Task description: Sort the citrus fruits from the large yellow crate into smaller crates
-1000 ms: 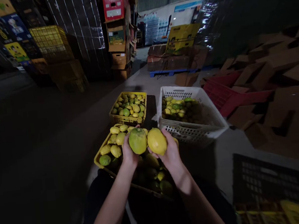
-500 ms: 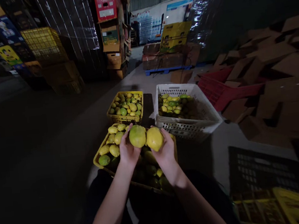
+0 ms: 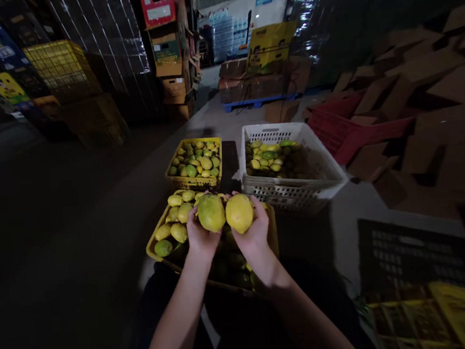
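My left hand [image 3: 201, 236] is closed round a greenish-yellow lemon [image 3: 211, 213]. Cupped in my right hand [image 3: 254, 236] is a yellower lemon [image 3: 239, 213]. The two fruits are held side by side with a narrow gap between them. Both hands are above a yellow crate [image 3: 152, 251] of lemons, and they hide part of it. On its left side, several lemons [image 3: 178, 232] lie in plain sight, while those nearer my body are in shadow.
Behind stands a smaller-looking yellow crate [image 3: 195, 183] full of lemons. To its right is a white crate [image 3: 297, 189], partly filled. A red crate [image 3: 336, 129] and flattened cardboard [image 3: 457, 126] lie farther right. An empty-looking yellow crate [image 3: 416, 316] sits lower right.
Both lemons have turned slightly in my hands, and the gap between them has opened a little. The camera view has shifted slightly.
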Action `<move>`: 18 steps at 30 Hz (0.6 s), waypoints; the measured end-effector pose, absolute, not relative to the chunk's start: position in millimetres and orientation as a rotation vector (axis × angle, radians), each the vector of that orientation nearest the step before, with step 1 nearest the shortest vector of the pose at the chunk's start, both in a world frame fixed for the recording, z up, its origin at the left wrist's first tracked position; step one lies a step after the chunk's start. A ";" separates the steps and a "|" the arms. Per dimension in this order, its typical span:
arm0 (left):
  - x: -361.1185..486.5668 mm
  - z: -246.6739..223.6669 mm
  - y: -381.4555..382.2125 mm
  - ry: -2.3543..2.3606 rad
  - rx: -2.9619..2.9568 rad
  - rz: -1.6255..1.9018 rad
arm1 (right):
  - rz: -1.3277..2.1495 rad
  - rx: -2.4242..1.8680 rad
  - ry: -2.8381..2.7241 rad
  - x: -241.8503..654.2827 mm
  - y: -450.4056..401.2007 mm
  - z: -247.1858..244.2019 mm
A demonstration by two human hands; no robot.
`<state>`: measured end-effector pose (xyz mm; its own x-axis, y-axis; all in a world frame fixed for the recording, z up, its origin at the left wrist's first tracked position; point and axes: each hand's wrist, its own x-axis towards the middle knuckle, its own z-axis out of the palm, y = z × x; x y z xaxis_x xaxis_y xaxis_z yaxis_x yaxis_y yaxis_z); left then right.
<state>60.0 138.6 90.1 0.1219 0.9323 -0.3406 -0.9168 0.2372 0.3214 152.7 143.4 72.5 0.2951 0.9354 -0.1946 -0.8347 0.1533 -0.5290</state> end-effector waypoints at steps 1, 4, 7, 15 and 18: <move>60.4 89.8 139.0 0.529 0.029 1.351 | 1.285 -0.610 -0.189 153.0 143.9 71.4; 61.6 88.8 139.9 0.532 0.039 1.361 | 1.288 -0.608 -0.182 153.9 144.2 69.3; 62.9 88.8 139.6 0.512 0.040 1.373 | 1.276 -0.618 -0.221 153.3 143.9 69.4; 66.4 85.3 140.6 0.531 0.009 1.381 | 1.260 -0.614 -0.215 151.2 145.7 70.8; 66.6 81.7 141.7 0.583 -0.057 1.387 | 1.256 -0.609 -0.218 150.9 145.3 72.3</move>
<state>66.6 141.7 81.7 0.0666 0.9053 -0.4194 -0.9329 0.2056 0.2956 150.9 145.3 72.3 0.3138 0.9340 -0.1709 -0.8220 0.1771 -0.5413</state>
